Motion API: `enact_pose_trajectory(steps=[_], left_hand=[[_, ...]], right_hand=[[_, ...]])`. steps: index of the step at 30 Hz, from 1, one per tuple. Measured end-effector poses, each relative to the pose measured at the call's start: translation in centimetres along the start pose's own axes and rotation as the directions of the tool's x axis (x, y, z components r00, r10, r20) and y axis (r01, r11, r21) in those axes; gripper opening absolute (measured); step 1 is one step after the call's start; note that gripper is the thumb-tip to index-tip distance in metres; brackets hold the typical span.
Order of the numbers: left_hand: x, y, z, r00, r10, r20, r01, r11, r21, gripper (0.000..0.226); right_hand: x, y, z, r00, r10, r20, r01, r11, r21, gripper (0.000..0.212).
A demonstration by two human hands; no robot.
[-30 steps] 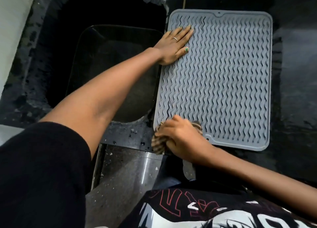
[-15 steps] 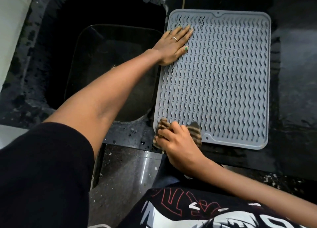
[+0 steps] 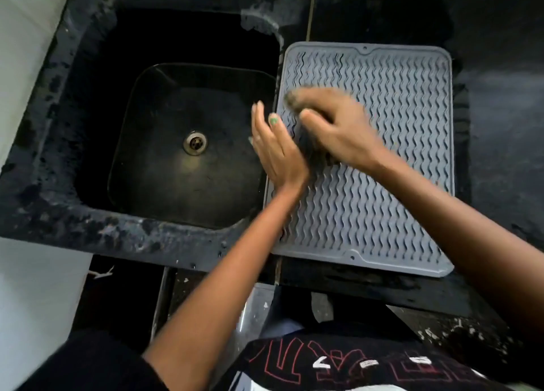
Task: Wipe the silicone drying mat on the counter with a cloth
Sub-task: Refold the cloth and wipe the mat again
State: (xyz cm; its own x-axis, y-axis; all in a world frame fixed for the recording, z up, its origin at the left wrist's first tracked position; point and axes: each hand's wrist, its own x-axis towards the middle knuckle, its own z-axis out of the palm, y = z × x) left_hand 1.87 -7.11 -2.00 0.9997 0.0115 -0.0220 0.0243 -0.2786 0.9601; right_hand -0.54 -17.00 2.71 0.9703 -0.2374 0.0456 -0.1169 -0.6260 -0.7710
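A grey silicone drying mat (image 3: 391, 161) with wavy ridges lies on the dark counter, right of the sink. My right hand (image 3: 335, 131), blurred by motion, grips a bunched dark cloth (image 3: 312, 146) on the upper left part of the mat. Most of the cloth is hidden under the fingers. At the mat's left edge my left hand (image 3: 275, 147) has its fingers straight and rests there, half over the sink's rim.
A black sink (image 3: 164, 125) with a metal drain (image 3: 195, 142) lies left of the mat. Dark wet counter (image 3: 500, 102) runs to the right and behind. White wall borders the left side. The counter's front edge is just below the mat.
My right hand has swept the cloth from the mat's near left corner up to its upper left part. My left hand has slid back from the far corner to the left edge.
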Motion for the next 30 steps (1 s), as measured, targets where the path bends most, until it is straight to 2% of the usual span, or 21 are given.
enact_pose_trajectory(steps=[1, 2, 4, 6, 9, 13, 16, 18, 20, 22, 24, 26, 30], left_hand=[[-0.7, -0.6, 0.2, 1.0, -0.02, -0.017, 0.02, 1.0, 0.018, 0.063], [-1.1, -1.1, 0.5, 1.0, -0.008, -0.028, 0.01, 0.998, 0.066, 0.068], [-1.2, -1.5, 1.0, 0.997, 0.076, -0.016, -0.073, 0.985, 0.159, 0.074], [-1.0, -1.3, 1.7, 0.984, 0.175, 0.042, -0.18, 0.957, 0.229, 0.083], [-1.0, -1.6, 2.6, 0.943, 0.28, 0.177, -0.327, 0.877, 0.352, 0.083], [-1.3, -2.1, 2.9, 0.915, 0.27, 0.298, -0.392, 0.765, 0.511, 0.078], [-1.2, -2.4, 3.3, 0.889, 0.211, 0.406, -0.442, 0.622, 0.646, 0.074], [-1.1, -2.5, 3.6, 0.88, 0.174, 0.442, -0.454, 0.582, 0.674, 0.073], [-1.1, -2.4, 3.6, 0.881, 0.159, 0.445, -0.443, 0.602, 0.664, 0.071], [-1.1, -2.1, 3.5, 0.904, 0.171, 0.393, -0.392, 0.7, 0.597, 0.069], [-1.1, -1.6, 3.1, 0.94, 0.215, 0.264, -0.32, 0.823, 0.47, 0.069], [-1.2, -1.2, 2.8, 0.958, 0.219, 0.184, -0.276, 0.877, 0.394, 0.076], [-1.3, -1.3, 3.0, 0.951, 0.215, 0.221, -0.294, 0.85, 0.437, 0.085]], right_hand=[[0.0, 0.9, 1.4, 0.986, -0.047, 0.161, 0.074, 0.983, -0.165, 0.043], [-0.3, 1.8, 2.6, 0.965, -0.038, 0.261, 0.125, 0.937, -0.327, 0.05], [-0.5, 3.4, 3.8, 0.963, -0.049, 0.265, 0.182, 0.844, -0.504, 0.054], [0.5, 3.8, 3.2, 0.966, -0.136, 0.219, 0.236, 0.807, -0.54, 0.05], [3.2, 4.4, 2.3, 0.946, -0.257, 0.199, 0.325, 0.752, -0.574, 0.045], [7.6, 5.6, 1.5, 0.947, -0.299, 0.121, 0.305, 0.706, -0.639, 0.035], [11.4, 6.4, 0.3, 0.958, -0.279, 0.059, 0.245, 0.7, -0.671, 0.031], [13.6, 6.3, -0.4, 0.98, -0.199, 0.027, 0.171, 0.757, -0.63, 0.029], [14.0, 5.6, -1.0, 0.993, -0.115, -0.037, 0.083, 0.872, -0.483, 0.027], [11.9, 4.8, -1.3, 0.982, -0.187, 0.001, 0.174, 0.912, -0.372, 0.026], [8.3, 4.7, -0.8, 0.932, -0.308, 0.19, 0.359, 0.856, -0.372, 0.028], [5.2, 5.0, 0.2, 0.9, -0.305, 0.312, 0.423, 0.784, -0.453, 0.032], [7.4, 6.0, 0.6, 0.906, -0.325, 0.271, 0.423, 0.705, -0.57, 0.034]])
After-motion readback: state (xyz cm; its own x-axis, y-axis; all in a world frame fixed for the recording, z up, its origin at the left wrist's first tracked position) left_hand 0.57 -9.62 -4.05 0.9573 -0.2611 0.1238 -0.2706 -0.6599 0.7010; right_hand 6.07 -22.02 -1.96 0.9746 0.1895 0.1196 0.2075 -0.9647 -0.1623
